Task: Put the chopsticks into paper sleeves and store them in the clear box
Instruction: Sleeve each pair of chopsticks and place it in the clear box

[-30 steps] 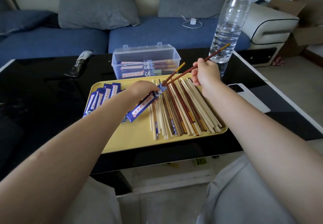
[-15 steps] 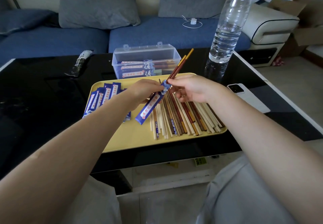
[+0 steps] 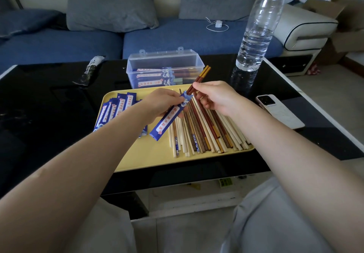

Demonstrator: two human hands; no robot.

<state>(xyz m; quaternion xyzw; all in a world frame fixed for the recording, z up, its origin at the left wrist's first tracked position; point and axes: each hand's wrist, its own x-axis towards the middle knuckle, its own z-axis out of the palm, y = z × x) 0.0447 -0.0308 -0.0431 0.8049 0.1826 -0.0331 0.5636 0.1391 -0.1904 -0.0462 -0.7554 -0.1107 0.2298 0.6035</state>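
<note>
My left hand [image 3: 165,102] holds a blue paper sleeve [image 3: 169,119] slanted above the yellow tray [image 3: 141,158]. My right hand [image 3: 214,97] pinches a pair of dark red chopsticks [image 3: 199,79] with yellow tops; their lower ends are inside the sleeve's mouth. Several loose chopsticks [image 3: 206,132] lie in a row on the tray's right half. A fan of empty blue sleeves [image 3: 116,108] lies on its left half, partly behind my left arm. The clear box [image 3: 165,67] stands open behind the tray with several sleeved pairs inside.
A large water bottle [image 3: 258,28] stands on the black table [image 3: 49,102] to the right of the box. A white phone [image 3: 277,110] lies at the right. A dark wrapped packet [image 3: 91,69] lies at the back left. A blue sofa is behind.
My right hand has come in from the right and pushed the red chopsticks deeper into the sleeve. The sleeve now slants more steeply above the tray.
</note>
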